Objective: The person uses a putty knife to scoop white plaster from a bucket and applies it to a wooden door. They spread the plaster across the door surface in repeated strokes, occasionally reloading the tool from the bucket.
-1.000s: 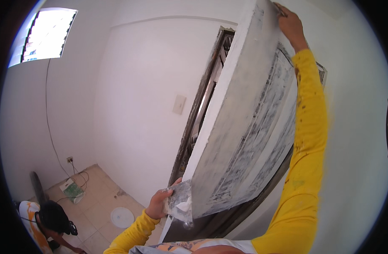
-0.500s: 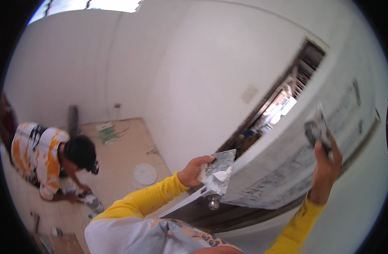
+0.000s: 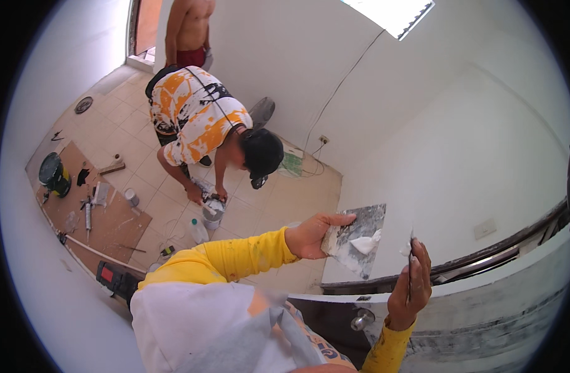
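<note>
My left hand (image 3: 313, 237) grips the edge of a flat, stained metal putty plate (image 3: 370, 217), thumb on top. A lump of white putty (image 3: 364, 244) lies on the plate. Just right of it, my right hand (image 3: 410, 287) is closed on a putty knife (image 3: 411, 252), seen almost edge-on. A white dab clings near the blade's tip, apart from the plate. Below both hands is a door with a round metal knob (image 3: 363, 319). Its grey-and-white smeared face (image 3: 483, 323) stretches to the lower right.
Ahead to the left, a co-worker (image 3: 201, 115) bends over a bucket (image 3: 214, 214). Another person (image 3: 190, 31) stands behind. A brown board (image 3: 114, 214) on the tiled floor carries a dark bucket (image 3: 55, 175) and a caulking gun (image 3: 88, 214). A bottle (image 3: 198, 230) stands nearby.
My view has turned left, bringing more floor and a standing person into sight. My right hand has come from over the door's smeared face to beside the putty plate, still holding the knife.
</note>
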A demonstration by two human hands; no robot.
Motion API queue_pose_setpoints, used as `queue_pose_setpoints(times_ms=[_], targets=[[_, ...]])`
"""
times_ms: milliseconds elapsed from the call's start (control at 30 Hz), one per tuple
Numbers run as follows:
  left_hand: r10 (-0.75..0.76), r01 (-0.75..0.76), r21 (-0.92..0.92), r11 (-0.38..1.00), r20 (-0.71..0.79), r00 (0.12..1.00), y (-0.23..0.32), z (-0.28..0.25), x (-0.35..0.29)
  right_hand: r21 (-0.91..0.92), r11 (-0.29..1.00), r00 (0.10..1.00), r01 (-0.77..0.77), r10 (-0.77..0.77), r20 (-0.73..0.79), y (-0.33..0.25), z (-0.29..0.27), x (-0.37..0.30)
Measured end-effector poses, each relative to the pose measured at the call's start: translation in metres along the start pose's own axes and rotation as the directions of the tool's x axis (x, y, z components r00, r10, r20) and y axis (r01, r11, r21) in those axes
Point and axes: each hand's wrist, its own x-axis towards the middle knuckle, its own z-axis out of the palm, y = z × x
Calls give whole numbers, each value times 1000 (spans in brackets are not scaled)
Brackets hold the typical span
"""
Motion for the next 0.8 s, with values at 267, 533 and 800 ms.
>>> queue_pose_setpoints(times_ms=[267, 533, 800], targets=[[98, -96, 123, 988, -14, 995, -33, 77, -51, -95, 982, 953, 163, -132, 274, -32, -5, 1], [164, -180, 195, 964, 97, 982, -17, 78, -78, -230, 967, 959, 109, -41, 282, -19, -42, 5], [122, -175, 339, 924, 173, 977, -29, 60, -22, 645, -91, 538, -759, 470, 700, 28, -66, -31]])
